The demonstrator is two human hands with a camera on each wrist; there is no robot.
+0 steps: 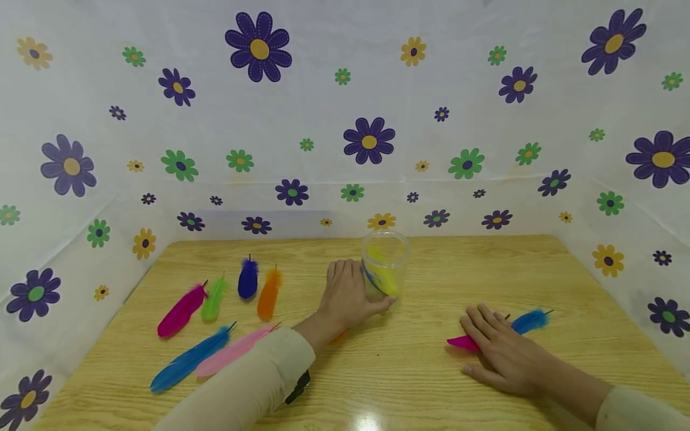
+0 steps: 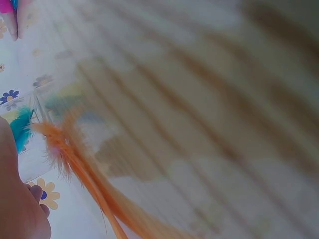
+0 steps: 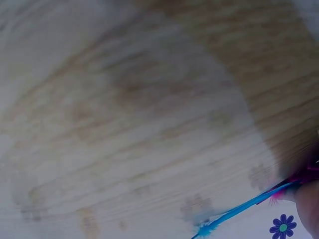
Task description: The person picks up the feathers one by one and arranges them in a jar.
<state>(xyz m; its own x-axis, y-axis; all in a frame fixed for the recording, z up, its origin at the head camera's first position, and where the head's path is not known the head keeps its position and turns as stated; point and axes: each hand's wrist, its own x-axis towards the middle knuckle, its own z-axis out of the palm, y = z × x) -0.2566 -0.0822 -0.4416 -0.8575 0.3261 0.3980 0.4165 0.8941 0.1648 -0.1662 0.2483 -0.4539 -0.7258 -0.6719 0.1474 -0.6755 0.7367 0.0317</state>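
Observation:
A clear plastic jar (image 1: 396,254) stands upright near the middle of the table with yellow and blue feathers (image 1: 384,276) inside. My left hand (image 1: 345,296) holds it from the left, thumb across the front and fingers round the far side. Below that wrist lies an orange feather (image 2: 84,169), mostly hidden in the head view. On the right, my right hand (image 1: 504,353) rests with fairly straight fingers over a magenta feather (image 1: 462,343) and a blue feather (image 1: 530,321). The hand covers the middle of both.
Left on the wooden table (image 1: 431,395) lie a magenta feather (image 1: 182,310), a green one (image 1: 214,299), a dark blue one (image 1: 248,280), an orange one (image 1: 268,294), a blue one (image 1: 191,359) and a pink one (image 1: 232,352). Flowered cloth (image 1: 302,120) surrounds the table's back and sides.

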